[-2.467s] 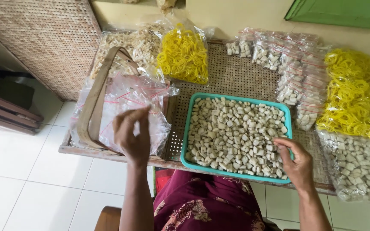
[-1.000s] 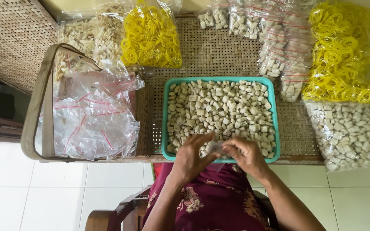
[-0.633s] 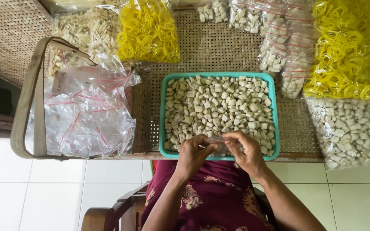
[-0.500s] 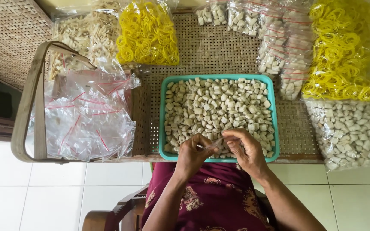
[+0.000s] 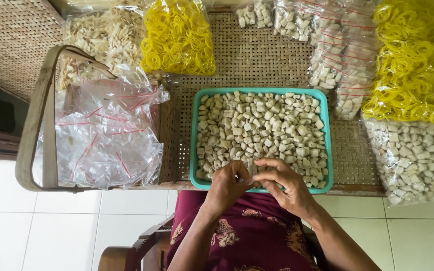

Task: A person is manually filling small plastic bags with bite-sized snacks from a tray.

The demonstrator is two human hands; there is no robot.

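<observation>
Hands (image 5: pixel 259 183) together over teal tray (image 5: pixel 195 150), fingers pinching small clear bag (image 5: pixel 251 179); bag heap (image 5: pixel 106 133) left.

The hands (image 5: pixel 257 185) meet over the near rim of the tray (image 5: pixel 195 130) and cover some pieces there. Something small and clear seems pinched between the fingers (image 5: pixel 249 176), but it is too small to tell what it is. The top edge cuts off the yellow bands (image 5: pixel 179 37) and the small packs (image 5: pixel 327 45). The right edge cuts off the big bag (image 5: pixel 413 155). The bottom edge cuts off both forearms and the chair (image 5: pixel 126 253).
</observation>
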